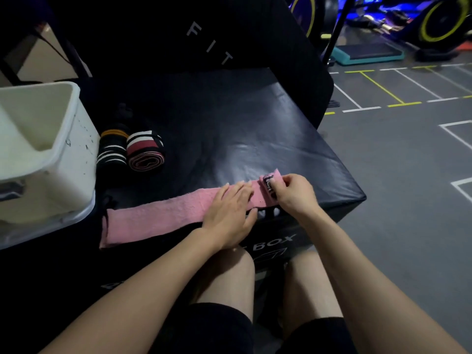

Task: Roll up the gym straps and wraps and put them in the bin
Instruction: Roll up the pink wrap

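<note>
Under both hands lay the big padded box with a shiny black vinyl top (pixel 229 129), lettered on its near face, which served as the work surface. Well off to the far left of the left hand stood the white plastic bin with a thick rim (pixel 63 139), open-topped; nothing could be seen inside it from this angle. Between that bin and the left hand, but nearer the bin, two rolled wraps sat side by side: a black one with orange and white stripes (pixel 112 149), touching or nearly touching the bin's wall, and a red, white and black striped one (pixel 145 154) just beside it.

The long pink fabric wrap (pixel 163 215) stretched flat from under the left hand away to its left, its loose end pointing toward the bin. The left hand (pixel 229 213) lay on it palm down with fingers straight, pressing it to the box. Just to its right, the right hand (pixel 293 192) pinched the wrap's other end, where a black labelled tab (pixel 268 186) was folded over into the first small turn.

By the look of it, the rolling of this third wrap had barely begun. The next move would call for the right hand's fingers to turn that start tightly toward the left hand, while the flat hand kept the strip straight and gave way as the roll grew. None of the three wraps was in the bin yet.
</note>
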